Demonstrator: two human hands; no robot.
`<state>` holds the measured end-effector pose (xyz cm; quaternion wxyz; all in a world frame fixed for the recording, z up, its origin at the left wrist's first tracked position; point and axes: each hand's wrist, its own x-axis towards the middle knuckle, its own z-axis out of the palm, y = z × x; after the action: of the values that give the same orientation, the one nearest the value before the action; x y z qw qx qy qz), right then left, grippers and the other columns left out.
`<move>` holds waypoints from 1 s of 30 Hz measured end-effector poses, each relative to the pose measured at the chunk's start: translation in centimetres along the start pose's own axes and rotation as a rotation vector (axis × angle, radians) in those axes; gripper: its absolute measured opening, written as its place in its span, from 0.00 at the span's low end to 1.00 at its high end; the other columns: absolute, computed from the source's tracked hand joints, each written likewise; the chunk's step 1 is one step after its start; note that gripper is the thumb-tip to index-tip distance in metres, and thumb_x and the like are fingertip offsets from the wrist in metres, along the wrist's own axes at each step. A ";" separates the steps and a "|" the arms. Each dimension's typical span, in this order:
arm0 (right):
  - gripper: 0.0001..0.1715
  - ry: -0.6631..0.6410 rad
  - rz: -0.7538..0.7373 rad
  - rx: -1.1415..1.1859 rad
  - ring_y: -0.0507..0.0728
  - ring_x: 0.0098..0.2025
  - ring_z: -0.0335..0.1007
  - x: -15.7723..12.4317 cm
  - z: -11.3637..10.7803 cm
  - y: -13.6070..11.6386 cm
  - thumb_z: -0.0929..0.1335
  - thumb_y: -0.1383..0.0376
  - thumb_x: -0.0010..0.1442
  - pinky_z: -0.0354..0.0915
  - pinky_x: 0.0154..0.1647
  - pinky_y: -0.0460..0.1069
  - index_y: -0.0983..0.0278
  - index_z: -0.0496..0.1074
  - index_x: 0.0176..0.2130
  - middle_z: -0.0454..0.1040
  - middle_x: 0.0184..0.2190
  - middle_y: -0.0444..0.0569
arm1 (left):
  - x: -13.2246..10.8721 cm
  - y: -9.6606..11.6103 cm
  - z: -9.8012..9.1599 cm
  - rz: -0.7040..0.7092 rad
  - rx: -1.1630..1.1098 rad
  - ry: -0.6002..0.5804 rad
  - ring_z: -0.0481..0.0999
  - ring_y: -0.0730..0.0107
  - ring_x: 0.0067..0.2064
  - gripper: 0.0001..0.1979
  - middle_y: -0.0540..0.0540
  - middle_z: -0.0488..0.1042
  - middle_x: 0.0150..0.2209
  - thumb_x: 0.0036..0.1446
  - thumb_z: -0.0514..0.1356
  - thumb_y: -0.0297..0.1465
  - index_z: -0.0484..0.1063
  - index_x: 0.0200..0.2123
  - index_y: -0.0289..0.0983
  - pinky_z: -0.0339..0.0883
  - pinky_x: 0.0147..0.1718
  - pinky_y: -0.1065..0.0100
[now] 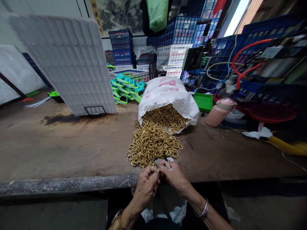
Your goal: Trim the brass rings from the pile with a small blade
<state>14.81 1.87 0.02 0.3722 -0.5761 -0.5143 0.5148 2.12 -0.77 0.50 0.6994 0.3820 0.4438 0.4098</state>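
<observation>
Head view has gold rings [151, 143] heaped on the table [72, 150]; at their near side, the left hand [147, 182] pinches what looks like one, while the right hand [176, 178] grips a slim tool [167, 165] (dark-tipped). Beyond lies an open white sack [168, 91], a pink bottle [217, 114] to its right.

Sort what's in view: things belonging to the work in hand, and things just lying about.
In use, it seems:
gold-coloured rings, heaped before the hands, one apparently pinched in the left hand
white sack, rings spilling from its mouth
dark-tipped tool in the right hand

Apparently lying about:
pink bottle
green tray
white ribbed panel
stacked crates
</observation>
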 end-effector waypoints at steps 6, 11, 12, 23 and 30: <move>0.12 0.014 -0.063 -0.105 0.47 0.20 0.53 -0.1 0.1 -0.5 0.62 0.59 0.49 0.54 0.21 0.42 0.63 0.60 0.21 0.57 0.16 0.37 | -0.1 -0.6 -0.3 -0.007 -0.011 -0.004 0.52 0.85 0.13 0.17 0.58 0.58 0.16 0.49 0.55 0.45 0.60 0.25 0.36 0.46 0.11 0.79; 0.14 0.025 -0.119 -0.218 0.48 0.18 0.52 -0.2 -0.2 0.2 0.58 0.59 0.53 0.52 0.20 0.43 0.62 0.58 0.20 0.57 0.15 0.38 | -0.4 -0.8 -0.2 -0.013 -0.162 -0.035 0.53 0.86 0.14 0.14 0.56 0.60 0.20 0.50 0.56 0.42 0.59 0.28 0.37 0.46 0.11 0.80; 0.14 0.045 -0.157 -0.292 0.49 0.19 0.53 -0.4 -0.3 0.4 0.57 0.59 0.54 0.53 0.20 0.43 0.62 0.58 0.20 0.57 0.15 0.39 | -0.5 -0.7 -0.2 -0.020 -0.176 -0.039 0.53 0.86 0.14 0.14 0.56 0.61 0.20 0.51 0.55 0.42 0.59 0.28 0.37 0.46 0.11 0.80; 0.11 -0.065 -0.291 -0.829 0.51 0.26 0.63 -1.7 -0.4 0.7 0.56 0.75 0.45 0.52 0.26 0.44 0.62 0.61 0.28 0.67 0.22 0.43 | -0.6 -0.5 -0.2 0.062 -0.017 0.025 0.52 0.85 0.13 0.17 0.58 0.58 0.16 0.48 0.56 0.45 0.58 0.24 0.37 0.47 0.10 0.80; 0.10 0.044 -0.260 -0.838 0.53 0.24 0.63 -0.8 -3.1 0.7 0.55 0.71 0.52 0.52 0.26 0.45 0.62 0.62 0.30 0.67 0.21 0.45 | -1.4 0.3 0.0 0.081 -0.138 -0.037 0.54 0.86 0.13 0.15 0.56 0.62 0.19 0.49 0.56 0.43 0.58 0.27 0.38 0.51 0.10 0.80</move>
<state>18.04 1.25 0.08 0.1789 -0.6185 -0.7389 0.1985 1.62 -1.95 1.19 0.7149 0.3579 0.3859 0.4602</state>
